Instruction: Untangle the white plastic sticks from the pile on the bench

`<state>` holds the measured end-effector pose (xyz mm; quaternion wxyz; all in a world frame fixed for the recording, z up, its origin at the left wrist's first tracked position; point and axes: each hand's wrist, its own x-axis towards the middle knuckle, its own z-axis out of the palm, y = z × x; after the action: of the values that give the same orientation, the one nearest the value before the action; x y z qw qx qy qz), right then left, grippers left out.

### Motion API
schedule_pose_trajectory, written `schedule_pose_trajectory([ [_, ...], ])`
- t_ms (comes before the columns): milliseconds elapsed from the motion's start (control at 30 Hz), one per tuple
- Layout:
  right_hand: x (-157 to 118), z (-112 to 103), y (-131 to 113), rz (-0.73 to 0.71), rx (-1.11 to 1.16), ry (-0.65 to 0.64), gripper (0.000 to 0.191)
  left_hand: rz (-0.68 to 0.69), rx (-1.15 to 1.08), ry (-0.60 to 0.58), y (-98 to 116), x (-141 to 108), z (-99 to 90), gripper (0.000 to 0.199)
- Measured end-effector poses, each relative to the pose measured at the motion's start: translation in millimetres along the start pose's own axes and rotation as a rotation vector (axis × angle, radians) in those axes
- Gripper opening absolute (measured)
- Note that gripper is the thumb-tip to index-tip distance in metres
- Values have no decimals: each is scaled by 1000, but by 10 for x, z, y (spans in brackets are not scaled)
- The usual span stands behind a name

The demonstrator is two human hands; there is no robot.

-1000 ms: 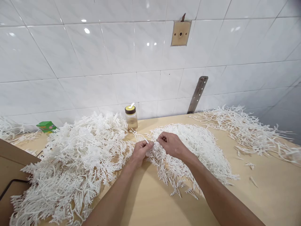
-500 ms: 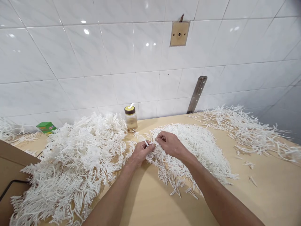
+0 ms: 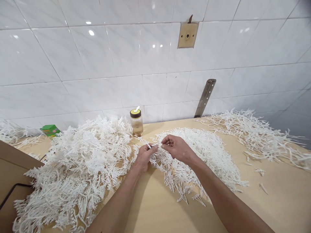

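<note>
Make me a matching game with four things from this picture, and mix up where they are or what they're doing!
Things:
1. clear jar with a brown-and-yellow lid
2. small printed green box
3. long grey metal strip with holes
4. bare left hand

Places and states:
A. Highest of the four in the picture, at the glossy white tiled wall
B. Holding a thin white strand
C. Standing upright, just right of the back of the big tangled white heap
D. Farthest left of the four

Right pairs: 1-C, 2-D, 3-A, 4-B
</note>
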<state>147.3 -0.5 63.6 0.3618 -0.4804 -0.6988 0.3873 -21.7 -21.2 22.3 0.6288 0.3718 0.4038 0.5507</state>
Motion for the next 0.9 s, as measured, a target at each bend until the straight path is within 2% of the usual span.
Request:
schedule_pose_trajectory([
  [100,-17,-24,-40,-11,-52,-12,15,-24,-24,-4,-1,-3,3,35],
  [267,-53,-57,-118,69,-102,-67,18,-18,-9,-6,1,0,4,38],
  [367,-59,-66,-123,32,-131,-84,22,-8,-8,-1,2,0,6,39],
  [533,-54,-65,-119,-21,-165,-52,25,9,43,-18,-14,9,-2,40],
  [767,-37,-50,-120,8,-260,-19,19,62,227,2,-36,6,-6,40],
  [900,-18,-30,-95,-26,-344,33,15,70,286,9,-32,-2,3,40],
])
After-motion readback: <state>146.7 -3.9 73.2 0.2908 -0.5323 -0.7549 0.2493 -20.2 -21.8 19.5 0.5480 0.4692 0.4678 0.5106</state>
